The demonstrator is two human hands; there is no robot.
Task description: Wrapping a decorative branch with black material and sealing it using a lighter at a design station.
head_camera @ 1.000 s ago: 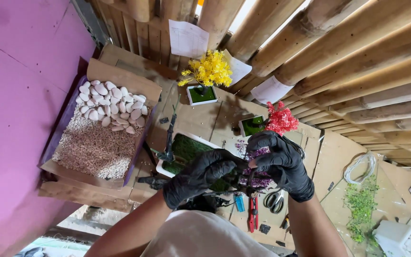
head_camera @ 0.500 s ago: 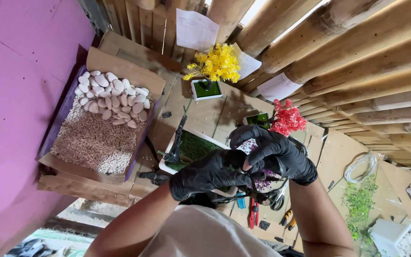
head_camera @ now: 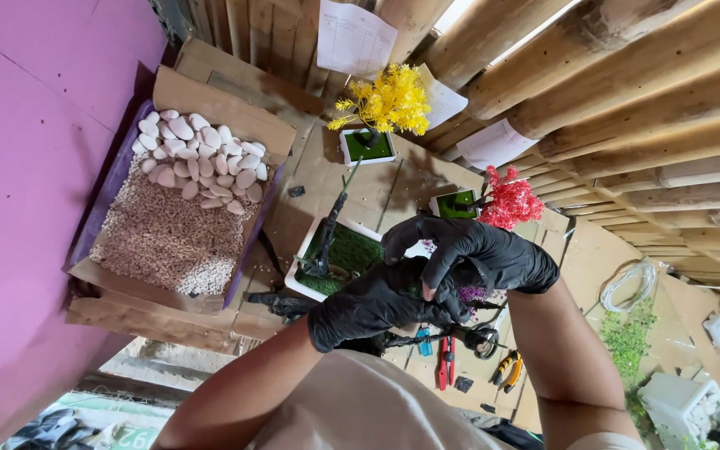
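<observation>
Both hands wear black gloves and meet over a small purple-flowered artificial plant (head_camera: 470,293). The left hand (head_camera: 377,304) is curled closed around its dark stem, while the right hand (head_camera: 468,250) arches over the top with fingers bent, touching the blossoms; whether it grips them I cannot tell. Just beside the hands lies a white rectangular tray of green moss (head_camera: 339,258) holding a dark bare miniature tree (head_camera: 327,233). Farther off stand a yellow-flowered miniature tree in a white pot (head_camera: 381,108), a red-flowered one (head_camera: 506,200), and a cardboard box of white pebbles and fine gravel (head_camera: 181,200). Red-handled pliers (head_camera: 445,367) lie near the forearms.
</observation>
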